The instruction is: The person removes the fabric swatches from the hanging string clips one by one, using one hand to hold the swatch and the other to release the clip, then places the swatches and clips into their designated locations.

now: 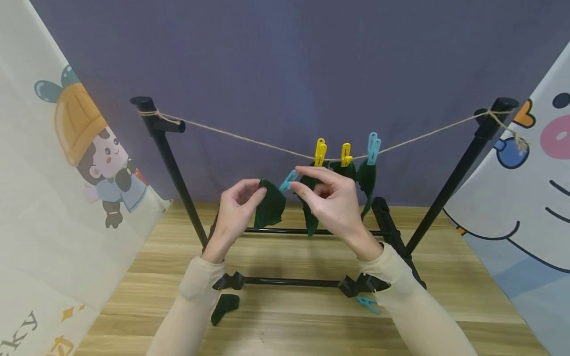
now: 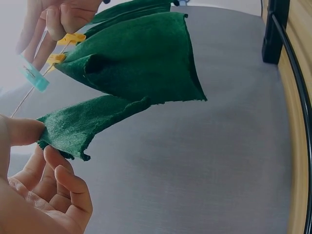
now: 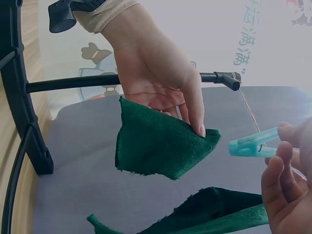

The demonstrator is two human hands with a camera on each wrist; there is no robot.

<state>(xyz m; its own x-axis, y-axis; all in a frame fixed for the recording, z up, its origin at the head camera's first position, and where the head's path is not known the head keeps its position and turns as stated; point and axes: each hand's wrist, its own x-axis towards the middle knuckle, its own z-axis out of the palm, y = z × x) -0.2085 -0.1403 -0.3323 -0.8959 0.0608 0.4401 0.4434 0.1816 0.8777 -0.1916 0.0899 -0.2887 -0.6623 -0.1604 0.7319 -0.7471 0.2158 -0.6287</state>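
My left hand (image 1: 236, 210) pinches a dark green cloth piece (image 1: 270, 207) by its upper corner between thumb and fingers; the rest of it hangs down. Just to its right, a light blue clothespin (image 1: 288, 181) is pinched at its handle ends by my right hand (image 1: 336, 200). In the right wrist view the clothespin's tip (image 3: 239, 148) points toward the cloth corner, a small gap apart. Behind the hands, a thin twine line (image 1: 249, 140) sags. Two yellow clothespins (image 1: 320, 152) and another blue clothespin (image 1: 373, 148) hold green cloths (image 1: 367, 180) on it, partly hidden by my right hand.
A black tube frame (image 1: 171, 163) carries the twine between its two posts, with low crossbars (image 1: 291, 282) near the wooden table (image 1: 285, 321). On the table lie a small green cloth (image 1: 225, 307) at left and a blue clothespin (image 1: 367, 304) beside my right forearm.
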